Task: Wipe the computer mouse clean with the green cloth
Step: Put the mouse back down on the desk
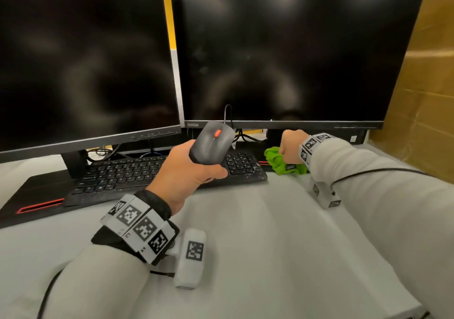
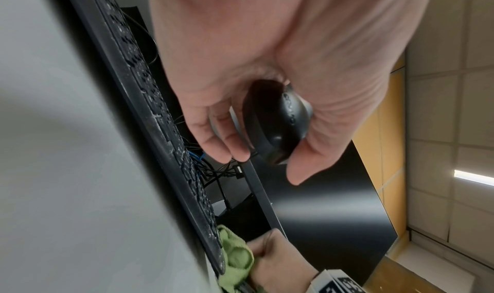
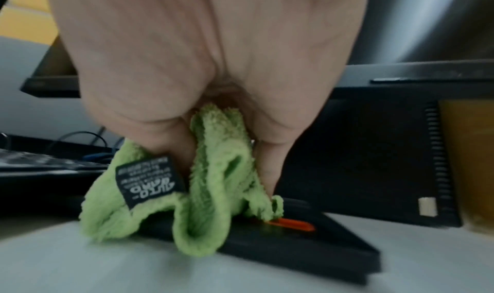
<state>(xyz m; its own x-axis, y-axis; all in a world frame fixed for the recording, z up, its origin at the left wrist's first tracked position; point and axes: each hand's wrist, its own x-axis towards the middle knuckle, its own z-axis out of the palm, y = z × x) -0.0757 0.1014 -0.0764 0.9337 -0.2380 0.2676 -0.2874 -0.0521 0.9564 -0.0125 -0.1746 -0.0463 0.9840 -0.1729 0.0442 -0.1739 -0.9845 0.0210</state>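
The left hand (image 1: 183,171) is holding the black computer mouse (image 1: 213,142) up above the keyboard (image 1: 137,173). The right hand (image 1: 292,145) is grabbing the green cloth (image 1: 278,161) lying on the monitor's black base (image 3: 307,249) on the surface (image 1: 258,232). Only the right wrist view is showing the cloth's black tag (image 3: 148,180), reading "AUTO". The right monitor (image 1: 294,53) is saying "ThinkVision".

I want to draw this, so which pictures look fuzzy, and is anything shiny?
Right wrist view: blurry, the green cloth smeared. Left wrist view: the mouse sharp, the keyboard edge soft, glare streaking the monitor. Head view: clear, faint reflections on both screens.
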